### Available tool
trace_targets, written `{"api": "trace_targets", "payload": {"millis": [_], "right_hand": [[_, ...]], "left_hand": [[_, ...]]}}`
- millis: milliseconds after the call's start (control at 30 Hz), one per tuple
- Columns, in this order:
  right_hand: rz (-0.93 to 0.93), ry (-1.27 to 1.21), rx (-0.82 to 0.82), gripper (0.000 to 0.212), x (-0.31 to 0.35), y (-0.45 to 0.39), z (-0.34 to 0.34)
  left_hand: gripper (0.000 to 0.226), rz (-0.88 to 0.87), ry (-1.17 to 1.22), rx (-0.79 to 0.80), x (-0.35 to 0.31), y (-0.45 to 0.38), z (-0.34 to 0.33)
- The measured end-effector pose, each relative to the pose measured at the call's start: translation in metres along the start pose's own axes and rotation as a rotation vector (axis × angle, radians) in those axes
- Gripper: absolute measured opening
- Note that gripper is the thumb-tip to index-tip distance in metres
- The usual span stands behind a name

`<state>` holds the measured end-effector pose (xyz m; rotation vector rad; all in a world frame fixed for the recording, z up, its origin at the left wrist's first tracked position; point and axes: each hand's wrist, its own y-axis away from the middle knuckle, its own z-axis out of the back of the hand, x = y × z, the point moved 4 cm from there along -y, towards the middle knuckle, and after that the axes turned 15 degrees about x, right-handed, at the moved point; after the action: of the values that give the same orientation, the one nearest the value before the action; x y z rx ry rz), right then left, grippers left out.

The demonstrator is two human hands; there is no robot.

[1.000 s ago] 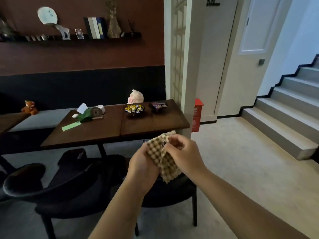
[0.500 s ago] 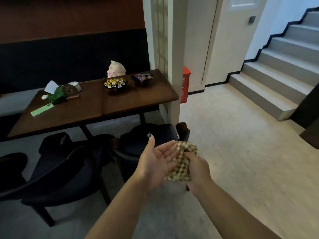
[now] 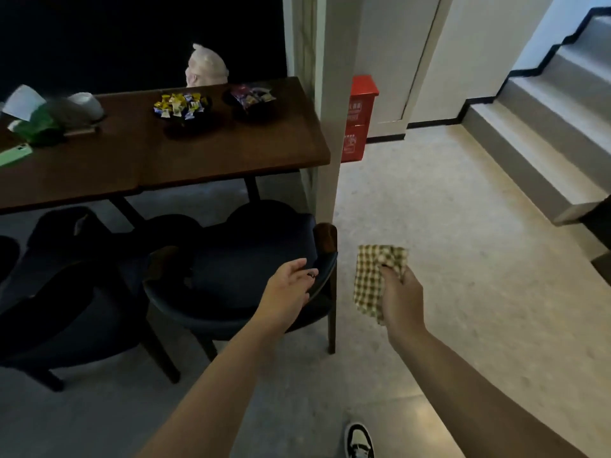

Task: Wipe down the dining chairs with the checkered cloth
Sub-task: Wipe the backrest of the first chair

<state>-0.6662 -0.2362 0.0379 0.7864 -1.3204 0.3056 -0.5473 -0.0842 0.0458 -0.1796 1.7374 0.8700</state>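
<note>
Head view, looking down at two bare forearms over a pale floor (image 3: 446, 259). The right hand (image 3: 401, 299) is curled around a folded checkered cloth (image 3: 372, 276), gripping it in the air just right of the nearest chair (image 3: 244, 259), not touching it. The left hand (image 3: 287, 289) is open, fingers relaxed and reaching forward, holding nothing; its fingertips lie over the curved back rail at the chair's right side, though contact cannot be confirmed. A second dark chair (image 3: 66, 292) stands to the left. Both are tucked at the near edge of a dark wooden table (image 3: 231, 153). Near the table's far edge sit two bowls of wrapped sweets (image 3: 180, 105). A white pillar (image 3: 325, 94) rises at the table's right corner.
</note>
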Motion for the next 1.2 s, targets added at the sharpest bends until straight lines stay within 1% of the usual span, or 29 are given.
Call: {"api": "trace_targets", "payload": {"millis": [100, 167, 233, 300, 400, 500, 567, 700, 767, 833, 900, 967, 1100, 1200], "right_hand": [[0.015, 0.112, 0.116, 0.012, -0.010, -0.045, 0.002], [0.024, 0.155, 0.171, 0.016, -0.016, -0.071, 0.000], [0.021, 0.169, 0.190, 0.025, -0.022, -0.092, -0.003], [0.019, 0.177, 0.189, 0.028, -0.029, -0.111, -0.007], [0.030, 0.165, 0.204, 0.028, -0.034, -0.133, -0.015], [0.073, 0.195, 0.245, 0.028, -0.039, -0.148, -0.026], [0.130, 0.240, 0.284, 0.029, -0.044, -0.155, -0.033], [0.272, 0.300, 0.359, 0.030, -0.062, -0.173, -0.044], [0.333, 0.339, 0.444, 0.031, -0.074, -0.180, -0.050], [0.413, 0.410, 0.570, 0.037, -0.087, -0.185, -0.056], [0.526, 0.531, 0.649, 0.043, -0.094, -0.190, -0.061], [0.594, 0.596, 0.673, 0.045, -0.098, -0.201, -0.061], [0.712, 0.628, 0.728, 0.043, -0.100, -0.230, -0.064], [0.744, 0.588, 0.782, 0.039, -0.100, -0.257, -0.071]], "left_hand": [[0.049, 0.021, -0.166, -0.062, 0.014, -0.050, -0.014], [0.053, 0.026, -0.226, -0.117, 0.022, -0.081, -0.020], [0.055, 0.034, -0.268, -0.174, 0.029, -0.105, -0.021], [0.057, 0.049, -0.305, -0.209, 0.035, -0.125, -0.019], [0.062, 0.080, -0.396, -0.209, 0.047, -0.147, -0.012], [0.066, 0.110, -0.480, -0.168, 0.060, -0.160, -0.006], [0.066, 0.116, -0.590, -0.145, 0.070, -0.165, -0.004], [0.061, 0.133, -0.927, -0.135, 0.077, -0.175, -0.007], [0.055, 0.144, -1.026, -0.121, 0.079, -0.179, -0.007], [0.047, 0.120, -1.060, -0.107, 0.079, -0.180, -0.008], [0.042, 0.076, -1.137, -0.138, 0.077, -0.178, -0.011], [0.044, 0.057, -1.247, -0.196, 0.076, -0.177, -0.015], [0.050, 0.049, -1.392, -0.326, 0.080, -0.175, -0.019], [0.049, 0.039, -1.451, -0.347, 0.082, -0.178, -0.020]]}}
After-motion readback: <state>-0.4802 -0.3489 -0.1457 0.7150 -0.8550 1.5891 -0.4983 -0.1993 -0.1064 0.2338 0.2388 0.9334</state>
